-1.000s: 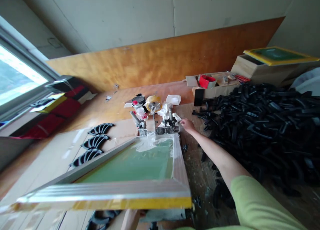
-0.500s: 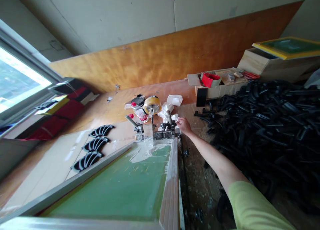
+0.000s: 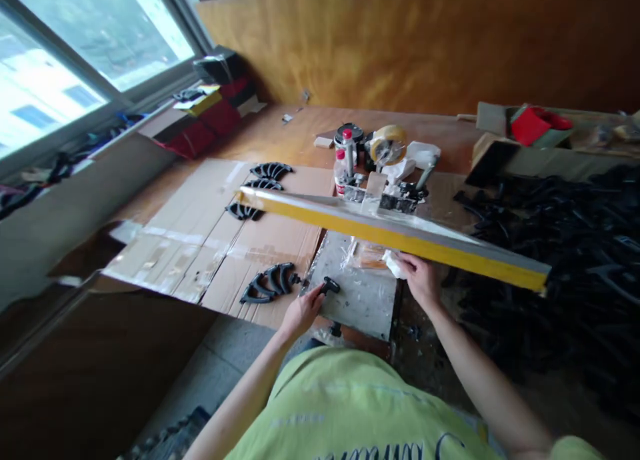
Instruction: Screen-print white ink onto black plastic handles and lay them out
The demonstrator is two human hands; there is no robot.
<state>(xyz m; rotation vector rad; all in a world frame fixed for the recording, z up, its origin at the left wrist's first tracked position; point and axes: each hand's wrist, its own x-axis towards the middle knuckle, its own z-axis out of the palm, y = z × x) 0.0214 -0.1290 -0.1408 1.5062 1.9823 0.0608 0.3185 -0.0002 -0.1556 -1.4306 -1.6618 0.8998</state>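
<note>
My left hand is closed on a small black plastic handle-like part above the grey base plate. In my right hand a crumpled white tissue is pinched, close to the plate's right side. Just above that hand, the screen-printing frame is tilted up, its yellow-taped edge towards me. Behind it stand the metal clamps at the frame's hinge end. Under the frame's edge, clear film with an orange-brown patch lies on the plate.
Black parts lie in fanned groups on cardboard at left. A large heap of black parts fills the right. Bottles, a tape roll and white tissue stand behind the clamps. A cardboard box is at back right.
My right hand has come back from the white tissues behind the clamps with a tissue. The frame is now raised, and my left hand has come into view with a black part. The view has tilted down.
</note>
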